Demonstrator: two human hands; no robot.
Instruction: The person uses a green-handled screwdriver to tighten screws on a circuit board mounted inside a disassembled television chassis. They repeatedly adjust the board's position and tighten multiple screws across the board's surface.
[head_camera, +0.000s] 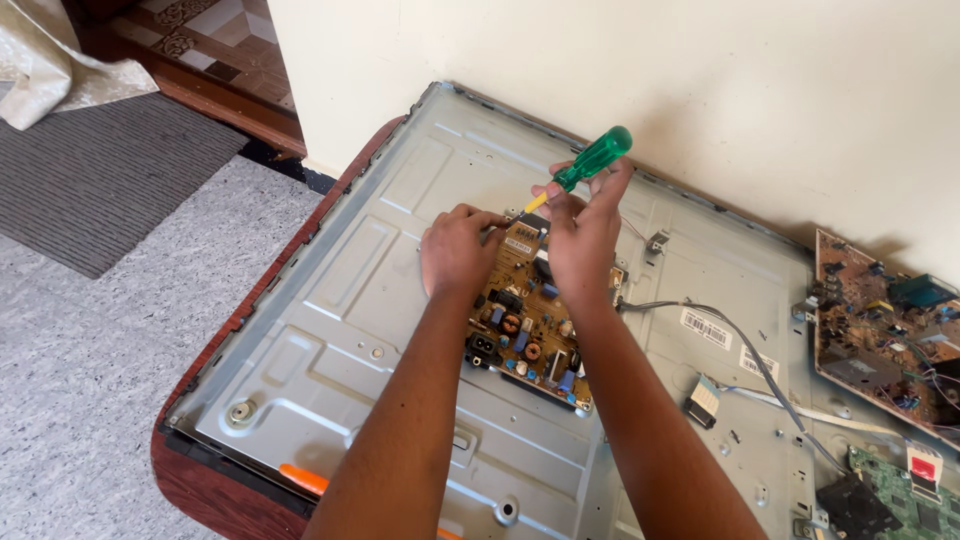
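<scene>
Right hand (583, 235) grips the green screwdriver (585, 167), handle up at 2 o'clock, tip down at 8. Left hand (457, 250) curls, fingertips pinching at the tip on the yellow circuit board (525, 330).

Two bare forearms, sleeveless as far as visible; left hand (458, 250) and right hand (583, 232) ungloved; no rings, watch or bands.

Showing bright, even daylight falling from the upper left, casting a soft shadow along the cream wall (700, 90) behind the metal panel (330, 300), giving mild sheen but no harsh glare, staying sharp mid-frame, bending lines slightly toward the edges.
</scene>
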